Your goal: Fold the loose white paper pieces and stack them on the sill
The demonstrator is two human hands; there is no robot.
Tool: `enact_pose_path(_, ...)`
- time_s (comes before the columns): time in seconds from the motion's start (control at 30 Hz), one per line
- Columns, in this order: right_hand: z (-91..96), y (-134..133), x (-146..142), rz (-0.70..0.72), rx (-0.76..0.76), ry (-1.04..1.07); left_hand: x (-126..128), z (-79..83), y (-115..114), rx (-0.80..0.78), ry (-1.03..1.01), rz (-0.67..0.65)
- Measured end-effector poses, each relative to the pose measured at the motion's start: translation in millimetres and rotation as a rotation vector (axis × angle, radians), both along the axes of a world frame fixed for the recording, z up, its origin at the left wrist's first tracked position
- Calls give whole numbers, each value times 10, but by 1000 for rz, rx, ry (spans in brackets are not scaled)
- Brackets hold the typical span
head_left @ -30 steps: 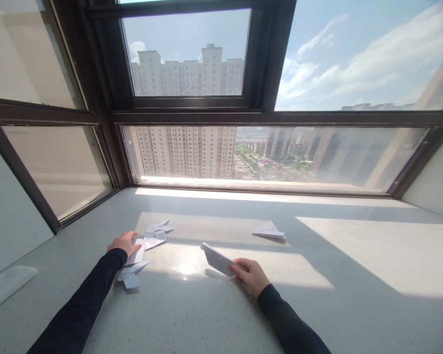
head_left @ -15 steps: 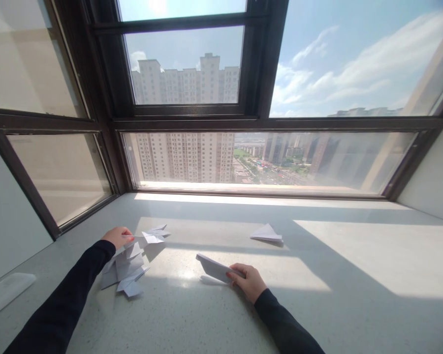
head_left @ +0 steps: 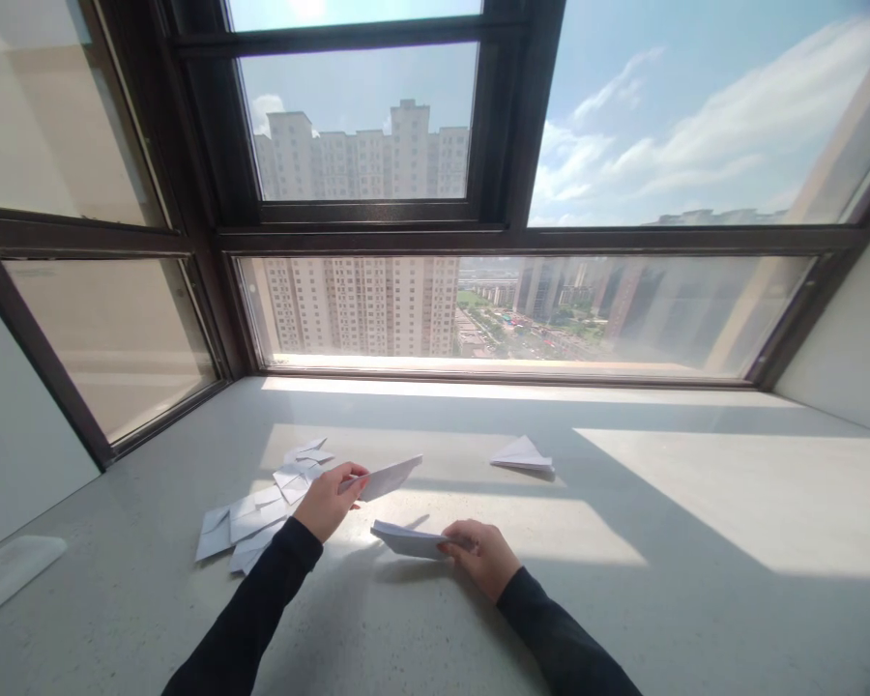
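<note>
My left hand (head_left: 328,500) is closed on a folded white paper plane (head_left: 386,478), held in the air above the stone sill and pointing right. My right hand (head_left: 480,554) grips a thin stack of folded white paper (head_left: 409,540) just above the sill, directly below the plane. To the left of my left hand lies a loose pile of folded paper pieces (head_left: 253,514). One more folded paper plane (head_left: 523,454) rests alone on the sill, beyond my right hand.
The wide pale stone window sill (head_left: 696,541) runs to dark window frames (head_left: 507,237) at the back and left. A pale flat object (head_left: 11,570) lies at the far left edge. Sunlight falls across the right half.
My left hand left the paper pile with one folded plane and moved right, to just above the stack. My right hand lowered its stack flatter.
</note>
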State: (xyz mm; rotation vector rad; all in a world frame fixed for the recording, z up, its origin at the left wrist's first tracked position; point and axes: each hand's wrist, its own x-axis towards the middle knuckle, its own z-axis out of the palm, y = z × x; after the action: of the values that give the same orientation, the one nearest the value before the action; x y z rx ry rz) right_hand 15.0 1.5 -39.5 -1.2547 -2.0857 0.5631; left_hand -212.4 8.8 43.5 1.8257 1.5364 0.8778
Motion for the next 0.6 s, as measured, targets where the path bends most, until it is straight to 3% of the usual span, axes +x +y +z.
enact_pose_path(0.13, 33, -71, -42, -83, 349, -84, 204, -414, -22, 52, -114, -148)
enact_pose_path(0.23, 29, -77, -42, -127, 477, -114, 241, -607, -45, 81, -108, -273)
enact_pose_path(0.37, -29, -14, -13, -17, 333, -74, 226, -757, -26, 89, -115, -330)
enact_pose_path(0.47, -54, 19, -2, -2, 187, 10, 200, -776, -11, 119, -87, -332)
enact_pose_path(0.6, -35, 15, -6, -35, 124, 58, 191, -691, -71, 342, 157, -279)
